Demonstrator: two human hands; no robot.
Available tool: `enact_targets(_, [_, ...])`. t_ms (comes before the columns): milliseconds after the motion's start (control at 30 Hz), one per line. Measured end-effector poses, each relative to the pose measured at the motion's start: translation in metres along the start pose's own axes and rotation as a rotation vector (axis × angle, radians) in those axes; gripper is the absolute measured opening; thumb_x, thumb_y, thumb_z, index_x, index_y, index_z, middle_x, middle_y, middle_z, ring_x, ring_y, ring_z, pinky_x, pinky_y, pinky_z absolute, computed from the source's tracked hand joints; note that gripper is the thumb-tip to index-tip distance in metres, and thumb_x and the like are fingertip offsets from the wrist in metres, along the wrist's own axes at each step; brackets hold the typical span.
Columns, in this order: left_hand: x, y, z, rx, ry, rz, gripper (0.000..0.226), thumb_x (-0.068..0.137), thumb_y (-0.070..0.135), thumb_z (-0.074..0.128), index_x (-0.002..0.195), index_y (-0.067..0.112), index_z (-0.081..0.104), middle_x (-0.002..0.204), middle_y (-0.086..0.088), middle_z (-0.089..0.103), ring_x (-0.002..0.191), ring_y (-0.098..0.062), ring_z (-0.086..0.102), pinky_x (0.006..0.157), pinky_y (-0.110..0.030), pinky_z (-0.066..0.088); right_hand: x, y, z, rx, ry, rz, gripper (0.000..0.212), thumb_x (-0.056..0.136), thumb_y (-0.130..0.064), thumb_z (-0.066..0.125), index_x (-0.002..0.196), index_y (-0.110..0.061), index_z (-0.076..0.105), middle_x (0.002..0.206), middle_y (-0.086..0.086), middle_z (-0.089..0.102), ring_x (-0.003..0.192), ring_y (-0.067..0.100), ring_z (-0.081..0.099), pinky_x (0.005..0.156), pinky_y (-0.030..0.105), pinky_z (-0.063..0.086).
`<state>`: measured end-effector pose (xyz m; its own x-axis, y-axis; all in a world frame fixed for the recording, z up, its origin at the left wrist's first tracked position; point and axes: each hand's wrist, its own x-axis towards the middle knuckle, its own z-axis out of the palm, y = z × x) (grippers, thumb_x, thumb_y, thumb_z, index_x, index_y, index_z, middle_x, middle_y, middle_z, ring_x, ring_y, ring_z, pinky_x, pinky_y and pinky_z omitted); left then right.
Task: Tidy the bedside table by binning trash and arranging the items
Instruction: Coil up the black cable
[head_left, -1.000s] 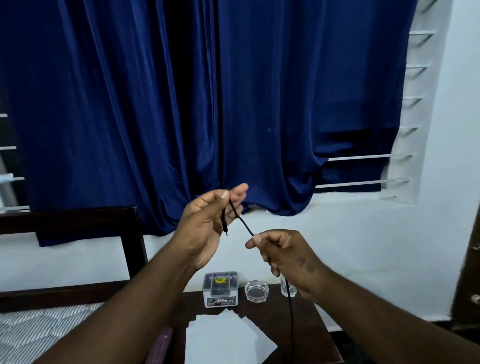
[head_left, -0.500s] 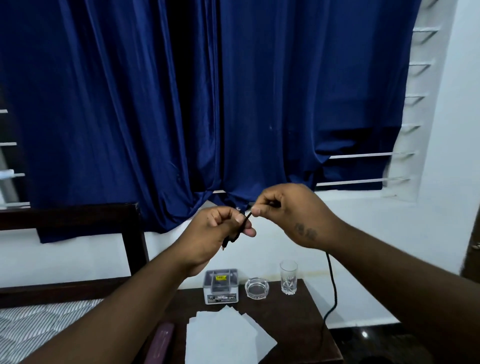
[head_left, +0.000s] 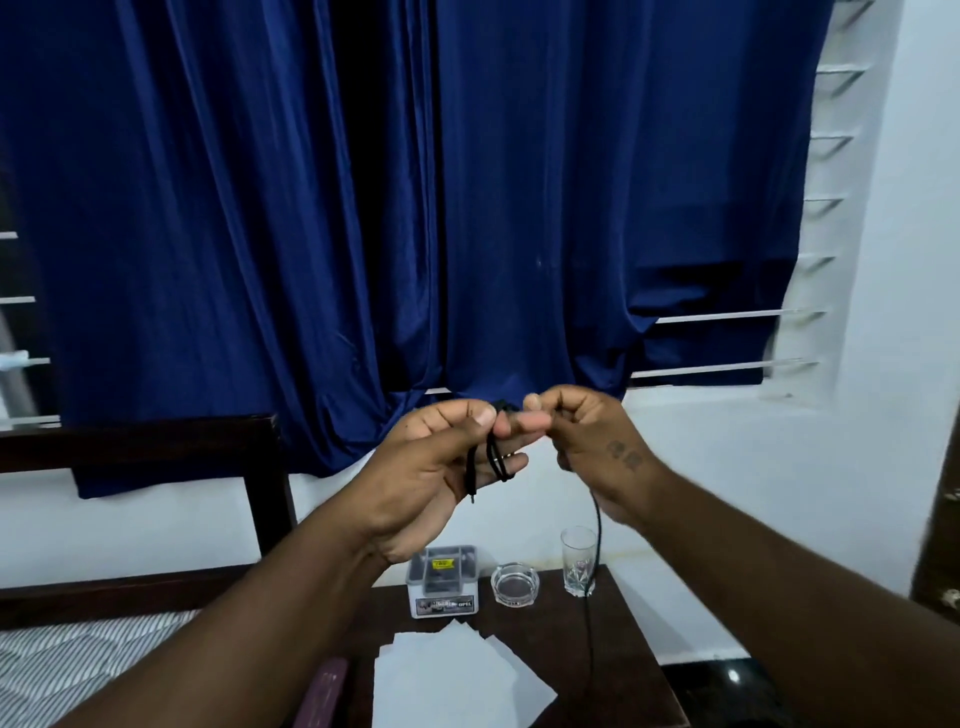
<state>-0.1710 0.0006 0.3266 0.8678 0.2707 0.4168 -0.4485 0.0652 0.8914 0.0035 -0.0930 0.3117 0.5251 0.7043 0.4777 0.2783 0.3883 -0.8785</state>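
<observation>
A thin black cable (head_left: 596, 540) is held up in front of me, above the dark wooden bedside table (head_left: 613, 654). My left hand (head_left: 441, 467) grips short folded loops of the cable, and its plug end hangs below my palm. Close to its right, my right hand (head_left: 582, 431) pinches the cable; the long tail drops from it past the drinking glass (head_left: 577, 560) to below the table edge. On the table stand a small clear box (head_left: 442, 581), a glass ashtray (head_left: 514, 584) and a fan of white papers (head_left: 457, 680).
A maroon flat object (head_left: 323, 691) lies at the table's left edge. A bed with a striped mattress (head_left: 62, 670) and dark headboard (head_left: 140, 441) is at the left. Blue curtains (head_left: 415, 208) cover the window behind; a white wall (head_left: 883, 467) is at the right.
My right hand has come up from low on the cable to meet my left hand. More folded loops of cable now sit in my left hand, which has lowered slightly.
</observation>
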Motion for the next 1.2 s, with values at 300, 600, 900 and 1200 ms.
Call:
enact_targets(300, [0.010, -0.013, -0.015, -0.035, 0.342, 0.092, 0.018, 0.099, 0.017, 0.056, 0.104, 0.000, 0.060, 0.125, -0.019, 0.074, 0.123, -0.033, 0.068, 0.106, -0.048, 0.054, -0.045, 0.043, 0.032, -0.180, -0.050, 0.050, 0.029, 0.099, -0.037, 0.062, 0.080, -0.021, 0.075, 0.055, -0.014, 0.050, 0.049, 0.001, 0.038, 0.050, 0.009, 0.033])
enact_targets(600, [0.000, -0.027, -0.034, 0.460, 0.304, -0.062, 0.023, 0.103, 0.014, 0.058, 0.085, 0.011, 0.072, 0.091, -0.006, 0.078, 0.081, -0.023, 0.062, 0.069, -0.031, 0.048, -0.041, -0.011, 0.023, -0.690, -0.276, -0.096, 0.020, 0.097, -0.040, 0.060, 0.087, -0.028, 0.072, 0.077, -0.024, 0.067, 0.069, -0.006, 0.058, 0.064, 0.020, 0.043])
enact_targets(900, [0.000, -0.026, -0.025, 0.384, 0.170, -0.115, 0.024, 0.103, 0.021, 0.059, 0.091, 0.015, 0.079, 0.092, -0.017, 0.078, 0.119, -0.060, 0.054, 0.088, -0.047, 0.039, -0.008, -0.038, -0.005, -0.820, -0.184, -0.230, 0.015, 0.092, -0.040, 0.067, 0.082, -0.029, 0.070, 0.080, -0.012, 0.070, 0.075, 0.003, 0.063, 0.069, 0.031, 0.051])
enact_targets(1200, [-0.008, -0.018, -0.003, 0.184, 0.084, -0.080, 0.023, 0.101, 0.022, 0.053, 0.090, 0.006, 0.065, 0.105, -0.019, 0.078, 0.110, -0.029, 0.073, 0.096, -0.036, 0.059, 0.001, -0.008, -0.015, -0.184, -0.037, -0.135, 0.022, 0.087, -0.020, 0.079, 0.071, -0.013, 0.065, 0.050, -0.007, 0.044, 0.046, 0.002, 0.032, 0.048, 0.012, 0.028])
